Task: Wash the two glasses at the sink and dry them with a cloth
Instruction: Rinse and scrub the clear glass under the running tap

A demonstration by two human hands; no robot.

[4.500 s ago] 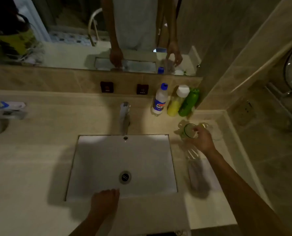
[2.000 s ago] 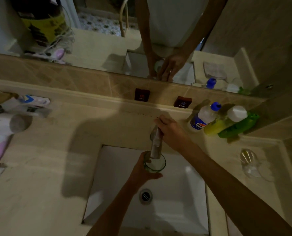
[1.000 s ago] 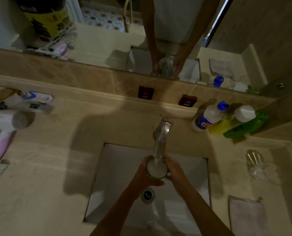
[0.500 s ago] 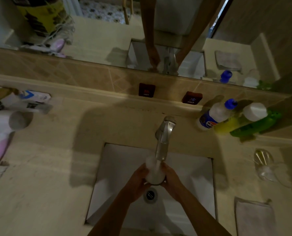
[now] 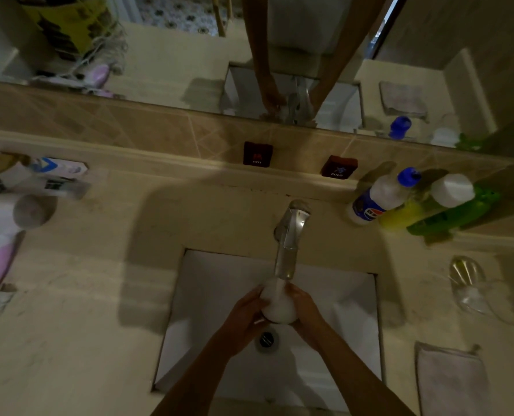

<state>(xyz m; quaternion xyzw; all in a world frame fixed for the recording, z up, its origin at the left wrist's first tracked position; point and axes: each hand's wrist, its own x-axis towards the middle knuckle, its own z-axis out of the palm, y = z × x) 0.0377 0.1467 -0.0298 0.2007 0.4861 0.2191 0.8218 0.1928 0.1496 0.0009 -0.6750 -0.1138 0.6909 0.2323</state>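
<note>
Glass (image 5: pixel 278 304) was gripped by both hands, left hand (image 5: pixel 243 318) and right hand (image 5: pixel 305 310), under the tap (image 5: pixel 288 244); it should be turned slowly.

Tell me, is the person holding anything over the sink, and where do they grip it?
Yes: a glass, held under the tap. The left hand and right hand grip its opposite sides.

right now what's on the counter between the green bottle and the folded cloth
In the head view, the second glass lies on its side there, between the green bottle and the cloth.
</note>
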